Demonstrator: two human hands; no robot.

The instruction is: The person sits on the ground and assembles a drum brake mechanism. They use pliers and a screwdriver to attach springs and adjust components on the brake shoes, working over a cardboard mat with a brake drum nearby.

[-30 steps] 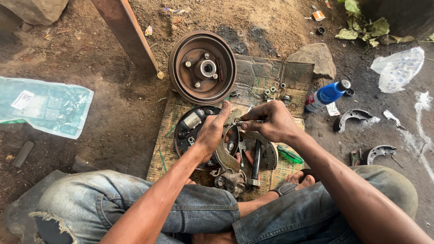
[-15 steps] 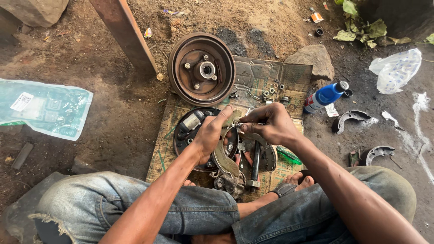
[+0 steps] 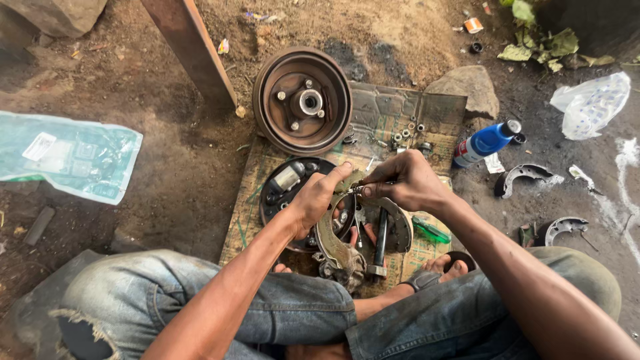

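At frame centre, our left hand [image 3: 319, 200] grips the curved brake shoe [image 3: 333, 243], its length running toward our lap; our right hand [image 3: 407, 183], just right, pinches a small spring [image 3: 357, 190].

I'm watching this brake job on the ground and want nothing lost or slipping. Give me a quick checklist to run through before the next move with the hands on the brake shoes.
1. Left hand steadies the brake shoes on the backing plate: ok.
2. Right hand pinches a small part at the top of the shoes: ok; what the part is, cannot tell.
3. Loose nuts lie together on the cardboard mat, not in the dirt: ok.
4. Brake drum lies apart from the hands: ok.
5. Dark tool lies under the right hand, close to the work: ok.
6. Spring seated: cannot tell.
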